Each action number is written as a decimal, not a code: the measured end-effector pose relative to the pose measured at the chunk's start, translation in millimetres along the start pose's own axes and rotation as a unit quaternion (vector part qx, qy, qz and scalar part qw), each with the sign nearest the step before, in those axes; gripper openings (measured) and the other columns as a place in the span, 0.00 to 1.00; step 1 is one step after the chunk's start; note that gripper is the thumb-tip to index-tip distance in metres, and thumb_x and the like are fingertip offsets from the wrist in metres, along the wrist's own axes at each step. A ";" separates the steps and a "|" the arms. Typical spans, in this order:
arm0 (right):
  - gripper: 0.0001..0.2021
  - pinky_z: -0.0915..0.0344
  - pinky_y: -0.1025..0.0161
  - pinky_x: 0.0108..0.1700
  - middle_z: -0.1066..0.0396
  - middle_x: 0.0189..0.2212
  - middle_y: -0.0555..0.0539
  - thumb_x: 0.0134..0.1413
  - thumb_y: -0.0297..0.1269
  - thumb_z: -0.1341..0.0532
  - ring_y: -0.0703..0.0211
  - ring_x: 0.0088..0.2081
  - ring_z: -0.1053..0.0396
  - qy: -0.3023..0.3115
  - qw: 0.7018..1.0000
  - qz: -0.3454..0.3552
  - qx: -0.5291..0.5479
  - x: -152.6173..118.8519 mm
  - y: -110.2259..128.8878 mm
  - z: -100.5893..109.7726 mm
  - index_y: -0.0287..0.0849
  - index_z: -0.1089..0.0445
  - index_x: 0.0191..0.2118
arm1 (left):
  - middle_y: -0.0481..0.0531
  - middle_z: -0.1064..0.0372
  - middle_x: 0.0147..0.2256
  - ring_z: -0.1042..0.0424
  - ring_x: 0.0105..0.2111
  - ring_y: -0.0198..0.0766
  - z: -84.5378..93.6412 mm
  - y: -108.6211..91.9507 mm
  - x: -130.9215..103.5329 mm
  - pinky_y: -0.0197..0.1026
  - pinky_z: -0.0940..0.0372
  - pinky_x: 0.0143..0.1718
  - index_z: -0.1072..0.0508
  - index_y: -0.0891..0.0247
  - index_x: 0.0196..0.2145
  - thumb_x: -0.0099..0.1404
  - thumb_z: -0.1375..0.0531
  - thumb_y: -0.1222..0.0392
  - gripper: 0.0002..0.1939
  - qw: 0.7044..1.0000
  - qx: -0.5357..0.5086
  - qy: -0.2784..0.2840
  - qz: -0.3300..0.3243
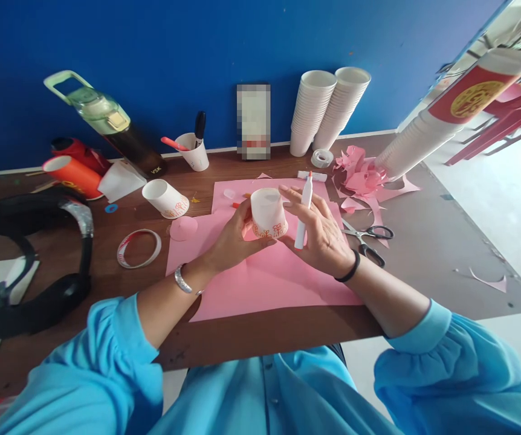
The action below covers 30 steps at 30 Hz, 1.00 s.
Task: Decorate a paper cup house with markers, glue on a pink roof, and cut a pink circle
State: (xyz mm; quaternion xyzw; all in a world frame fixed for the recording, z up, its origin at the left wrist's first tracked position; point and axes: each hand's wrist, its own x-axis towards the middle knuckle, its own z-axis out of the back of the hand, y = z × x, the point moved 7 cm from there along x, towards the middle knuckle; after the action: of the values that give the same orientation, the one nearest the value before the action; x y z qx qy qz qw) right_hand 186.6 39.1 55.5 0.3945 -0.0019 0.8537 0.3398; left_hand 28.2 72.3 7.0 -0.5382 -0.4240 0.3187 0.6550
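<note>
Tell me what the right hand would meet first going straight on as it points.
The right hand would likely first meet the round white paper cup with orange drawings; its fingertips look right beside it, though depth is unclear.

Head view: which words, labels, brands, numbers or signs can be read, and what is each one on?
"VSK": on the dark lower part of the bottle with the green lid.
Too blurred to read: the yellow emblem on the red wrapper, the yellow print on the orange-red cup, the red marks on the round band.
Pixelated: the upright panel.
The held cup shows orange drawings, no legible text.
</note>
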 end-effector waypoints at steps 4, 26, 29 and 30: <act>0.35 0.32 0.34 0.63 0.39 0.70 0.36 0.62 0.30 0.36 0.37 0.67 0.35 0.034 0.997 -0.028 0.060 1.3 -6.3 -5.0 0.50 0.49 0.69 | 0.60 0.39 0.66 0.38 0.68 0.55 6.5 0.9 -3.0 0.58 0.42 0.69 0.42 0.52 0.67 0.58 0.26 0.52 0.45 0.994 0.102 -0.041 -0.015; 0.21 0.25 0.49 0.54 0.25 0.56 0.40 0.63 0.25 0.44 0.49 0.52 0.22 -0.004 0.985 -0.130 0.113 -9.0 -28.3 -11.3 0.47 0.38 0.60 | 0.58 0.39 0.68 0.38 0.67 0.52 19.6 2.4 -3.3 0.55 0.45 0.70 0.35 0.53 0.65 0.65 0.31 0.50 0.33 0.996 0.078 -0.046 0.024; 0.21 0.24 0.49 0.54 0.25 0.56 0.41 0.63 0.26 0.44 0.50 0.51 0.22 -0.009 0.984 -0.133 0.120 -9.6 -29.2 -12.3 0.48 0.38 0.60 | 0.57 0.37 0.66 0.36 0.65 0.51 19.2 5.1 -1.8 0.53 0.42 0.68 0.32 0.55 0.61 0.65 0.31 0.50 0.30 0.998 0.049 -0.042 0.023; 0.21 0.24 0.49 0.54 0.25 0.56 0.41 0.63 0.26 0.44 0.50 0.50 0.22 -0.007 0.983 -0.135 0.123 -9.8 -29.3 -13.2 0.48 0.38 0.60 | 0.57 0.36 0.66 0.35 0.65 0.50 19.5 5.4 -1.2 0.52 0.41 0.68 0.31 0.55 0.61 0.64 0.30 0.50 0.30 0.998 0.041 -0.047 0.023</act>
State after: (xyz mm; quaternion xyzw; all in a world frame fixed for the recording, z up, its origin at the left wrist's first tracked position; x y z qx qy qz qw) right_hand 199.3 59.5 32.0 0.4357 0.1542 0.7910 0.4007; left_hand 10.4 80.9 2.6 -0.5046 -0.4282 0.3754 0.6489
